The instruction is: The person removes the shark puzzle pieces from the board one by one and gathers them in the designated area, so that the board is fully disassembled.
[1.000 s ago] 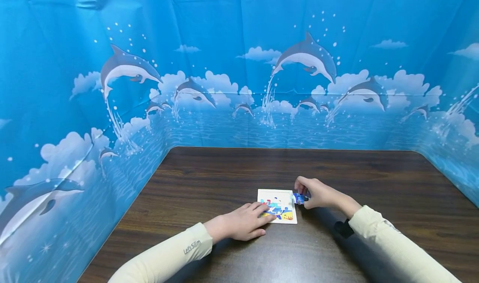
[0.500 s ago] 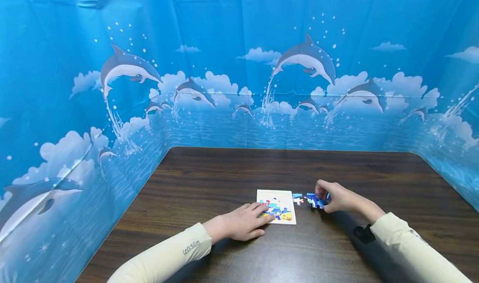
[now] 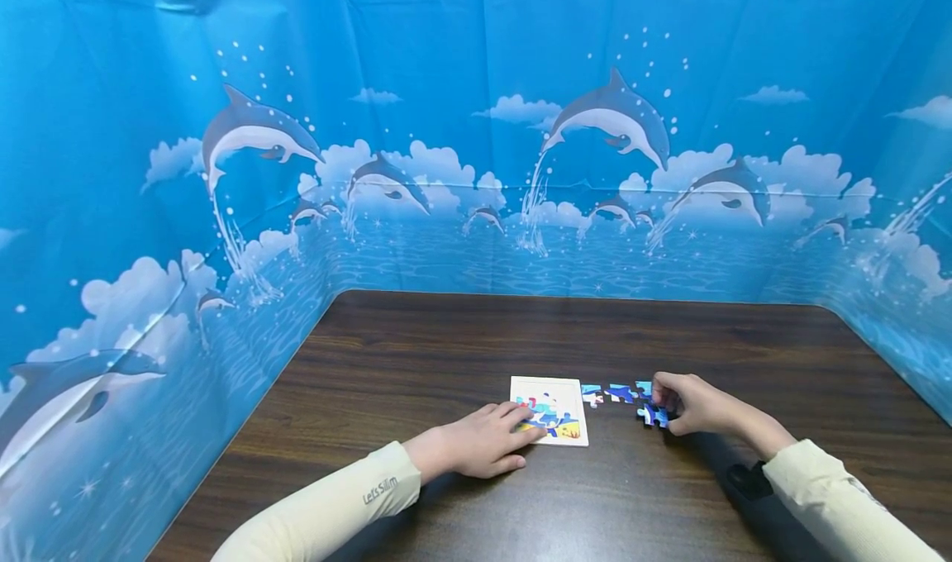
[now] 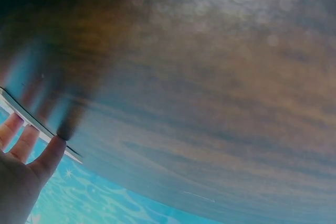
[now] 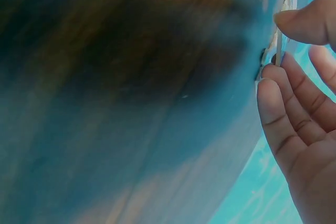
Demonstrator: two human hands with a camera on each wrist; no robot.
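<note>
My left hand (image 3: 487,440) rests with extended fingers on the left part of a small white-framed jigsaw board (image 3: 546,383), covering some of its colourful picture. In the left wrist view the fingertips reach over the edge of the board (image 4: 31,122). To the right of the board, my right hand (image 3: 695,405) pinches a blue jigsaw piece (image 3: 654,416) between thumb and fingers. The right wrist view shows a thin piece edge (image 5: 279,40) upright by the thumb. Loose jigsaw pieces (image 3: 621,393) lie in a row between board and hand, one partly behind the fingers.
A dark wood-grain table (image 3: 416,339) carries everything. Blue dolphin-print cloth (image 3: 476,132) stands around its back and sides. A black wrist device (image 3: 749,480) hangs under the right cuff.
My right hand has moved rightward from the board's edge, and several blue pieces now lie spread out along its path. The left hand has stayed on the board.
</note>
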